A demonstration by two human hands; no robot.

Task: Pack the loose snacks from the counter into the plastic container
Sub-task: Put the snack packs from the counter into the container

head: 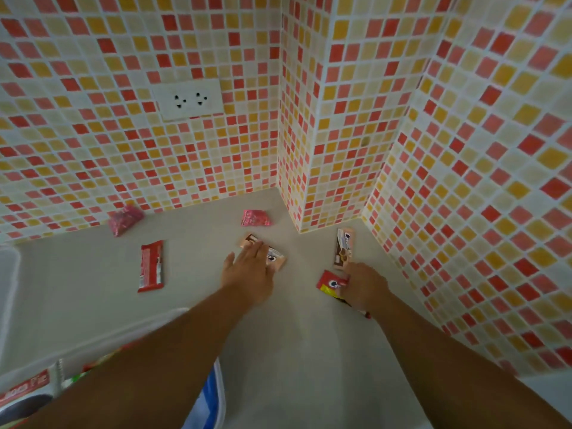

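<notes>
We see both arms stretched to the corner of the grey counter (294,335), so the step in hand is collecting, not yet packing. The left hand (247,270) lies flat with straight fingers on a peach-coloured snack pack (275,260); it presses it but does not grip. The right hand (365,287) holds a red and yellow snack pack (331,283) at its edge w/ curled fingers, just below a brown wafer pack (343,247) which lies near the tiled wall (464,181). Other loose snacks are well apart: a long red bar (151,266) to the left, a small pink packet (255,218) further back, and a dark pink bag (125,219) touching the wall under the socket (188,100). The plastic container (198,394) we think is the blue and clear thing at the bottom edge, half hidden under the left arm, w/ some packs already around it; we cannot tell for sure. Next move, in our opinion: the left fingers must curl under the flat pack, maybe sliding it first because thin wrappers are hard to pinch from a smooth top, then both hands come back to the container.
</notes>
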